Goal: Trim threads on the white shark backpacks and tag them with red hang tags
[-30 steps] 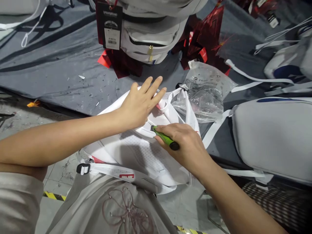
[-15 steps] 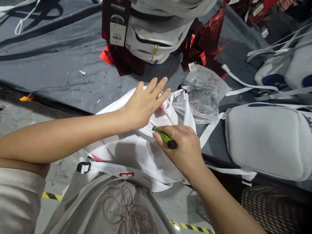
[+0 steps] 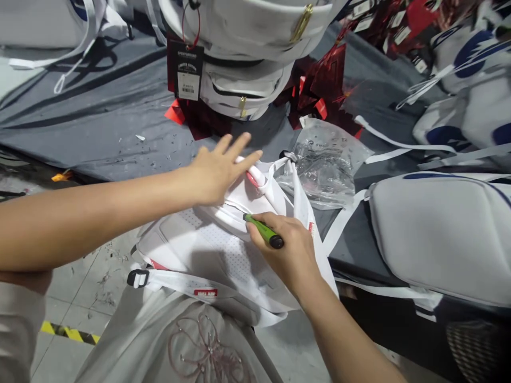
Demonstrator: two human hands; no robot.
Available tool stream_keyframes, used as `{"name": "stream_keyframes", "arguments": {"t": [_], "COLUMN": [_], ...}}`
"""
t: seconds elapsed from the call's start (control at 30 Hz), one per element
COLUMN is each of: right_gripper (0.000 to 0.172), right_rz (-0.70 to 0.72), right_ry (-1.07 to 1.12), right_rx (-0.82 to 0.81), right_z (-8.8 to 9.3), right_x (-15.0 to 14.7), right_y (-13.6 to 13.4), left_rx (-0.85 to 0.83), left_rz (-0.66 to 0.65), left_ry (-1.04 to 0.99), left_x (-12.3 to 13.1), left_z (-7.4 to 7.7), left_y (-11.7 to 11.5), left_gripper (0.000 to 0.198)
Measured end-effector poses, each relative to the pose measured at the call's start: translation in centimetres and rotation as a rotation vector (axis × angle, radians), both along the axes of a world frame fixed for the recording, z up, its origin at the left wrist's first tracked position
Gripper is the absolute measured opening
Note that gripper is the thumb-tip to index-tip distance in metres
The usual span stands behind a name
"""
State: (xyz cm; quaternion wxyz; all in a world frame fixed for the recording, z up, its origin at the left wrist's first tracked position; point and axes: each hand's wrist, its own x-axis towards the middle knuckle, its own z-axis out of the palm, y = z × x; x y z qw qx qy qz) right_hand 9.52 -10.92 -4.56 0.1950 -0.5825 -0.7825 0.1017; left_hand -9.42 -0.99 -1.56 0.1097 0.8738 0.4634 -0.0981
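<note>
A white backpack lies across my lap and the table edge, its dotted back panel and straps facing up. My left hand rests on its upper part with the fingers spread, holding nothing. In my right hand is a green marker pen with black ends. Its far end touches or almost touches the bag along a seam or zip line; which one I cannot tell. A red label marks the lower shoulder strap, and a black buckle hangs at the strap's left end.
Stacked white backpacks with a black hang tag stand ahead on the grey-covered table. Dark red tags lie beside them. A clear plastic bag lies right of my work, near another white backpack.
My left hand has slid left over the backpack, fingers still spread. The right hand has shifted slightly left with the marker pen still in its grip. The camera view has tilted up a little.
</note>
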Motion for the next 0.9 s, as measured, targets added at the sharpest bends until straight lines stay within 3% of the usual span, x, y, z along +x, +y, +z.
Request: {"name": "stream_keyframes", "arguments": {"t": [0.13,0.27,0.43,0.67,0.9], "right_gripper": [0.012,0.014,0.016,0.019,0.019], "right_rz": [0.065,0.053,0.031,0.037,0.046], "right_ry": [0.349,0.553,0.579,0.603,0.572], "right_rx": [0.098,0.063,0.001,0.008,-0.002], "right_z": [-2.0,-3.7,-4.0,-3.9,-3.5], "right_x": [-1.9,-3.8,-3.6,-3.2,-3.4], "right_y": [-0.2,0.1,0.3,0.1,0.4], "left_rx": [-0.081,-0.013,0.059,-0.078,-0.166], "left_rz": [0.154,0.226,0.174,0.030,0.228], "left_ry": [0.093,0.157,0.129,-0.106,-0.213], "left_x": [-1.0,-0.5,-0.8,-3.2,-4.2], "left_z": [1.1,0.8,0.2,-0.3,-0.4], "left_y": [-0.6,-1.6,-1.7,-0.5,-0.9], "left_gripper": [0.134,0.136,0.124,0.111,0.111]}}
